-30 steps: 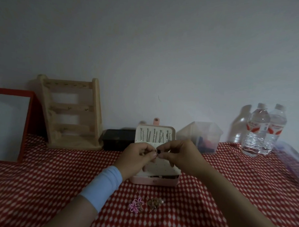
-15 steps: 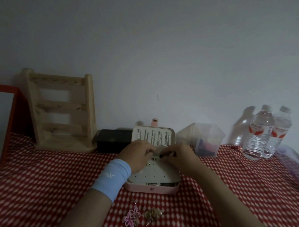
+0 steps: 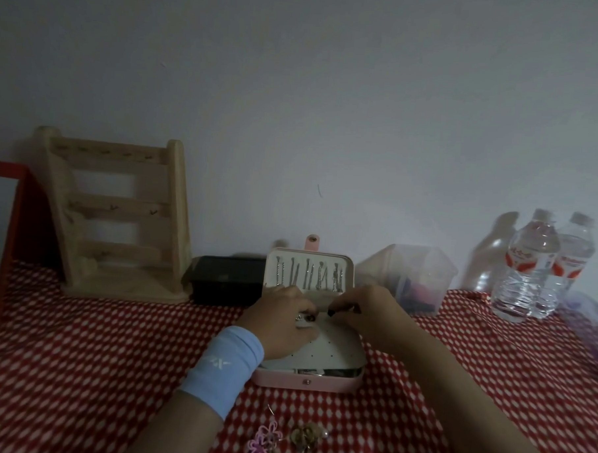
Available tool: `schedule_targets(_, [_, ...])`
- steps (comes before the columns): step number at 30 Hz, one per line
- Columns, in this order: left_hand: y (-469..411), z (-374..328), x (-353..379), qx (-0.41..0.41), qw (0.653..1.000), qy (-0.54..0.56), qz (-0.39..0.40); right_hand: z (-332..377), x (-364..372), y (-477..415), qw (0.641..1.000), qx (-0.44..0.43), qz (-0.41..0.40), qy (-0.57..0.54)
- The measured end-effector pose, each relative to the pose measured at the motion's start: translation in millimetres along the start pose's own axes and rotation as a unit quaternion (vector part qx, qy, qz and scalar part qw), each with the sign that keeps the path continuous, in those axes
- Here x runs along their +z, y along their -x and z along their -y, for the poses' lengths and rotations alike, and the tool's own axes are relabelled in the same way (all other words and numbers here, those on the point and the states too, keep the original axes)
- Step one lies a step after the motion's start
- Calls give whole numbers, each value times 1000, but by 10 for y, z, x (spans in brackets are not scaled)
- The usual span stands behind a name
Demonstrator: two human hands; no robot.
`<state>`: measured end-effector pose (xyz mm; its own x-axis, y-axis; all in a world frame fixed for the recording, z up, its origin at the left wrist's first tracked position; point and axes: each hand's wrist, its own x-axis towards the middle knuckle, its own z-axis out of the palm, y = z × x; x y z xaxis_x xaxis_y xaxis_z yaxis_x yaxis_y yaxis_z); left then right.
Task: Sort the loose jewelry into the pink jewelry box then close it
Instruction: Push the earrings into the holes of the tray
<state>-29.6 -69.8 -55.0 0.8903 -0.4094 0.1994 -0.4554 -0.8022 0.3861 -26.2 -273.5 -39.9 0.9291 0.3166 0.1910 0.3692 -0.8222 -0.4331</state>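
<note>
Looking at head view: pink jewelry box (image 3: 304, 384) sits open on the checked cloth (image 3: 114, 338), lid upright. Both hands are over its perforated white panel (image 3: 333, 351). Left hand (image 3: 280, 314): fingers curled, pinching a small earring (image 3: 302, 317) at the panel. Right hand (image 3: 365, 315): fingertips drawn together, can't tell if it holds anything. Flower earring (image 3: 264, 442) and brown cluster (image 3: 305, 435) lie loose in front of the box.

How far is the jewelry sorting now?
Done: silver chains hang in the open lid. In hand: left hand and right hand seem to fix a small piece on the white panel. Remaining: pink flower and brown piece on the cloth, then closing the box.
</note>
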Motion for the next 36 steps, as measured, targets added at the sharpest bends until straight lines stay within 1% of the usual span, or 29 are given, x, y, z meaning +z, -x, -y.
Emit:
schedule_targets(5, [-12, 8, 17, 1, 1000, -12, -3, 69, -22, -17, 999, -6, 23, 49])
schedule_targets(9, [-13, -11, 13, 16, 1000, -20, -14, 83, -15, -29, 995, -28, 24, 89])
schedule_targets(14, [-13, -40, 36, 23, 999, -13, -21, 69, 23, -36, 997, -6, -2, 83])
schedule_targets(20, [-2, -44, 65, 30, 999, -35, -22, 123, 32, -21, 999, 24, -21, 33])
schedule_targets(22, [38, -59, 64, 37, 998, -22, -38, 149, 30, 8, 999, 24, -30, 26])
schedule_targets(24, [91, -69, 38, 45, 996, -1, -76, 194, 8, 58, 999, 21, -38, 17])
schedule_targets(27, [235, -71, -39, 78, 987, 4, -139, 295, -51, 152, 999, -18, -49, 14])
schedule_targets(29, [378, -82, -100, 104, 983, 1, -150, 380, -85, 236, 998, -50, -37, -6])
schedule_targets(33, [725, -117, -174, 119, 987, 16, -105, 542, -81, 422, 994, -106, 20, -35])
schedule_targets(36, [964, -125, -160, 122, 989, 29, -76, 628, -47, 574, 985, -119, 107, -57])
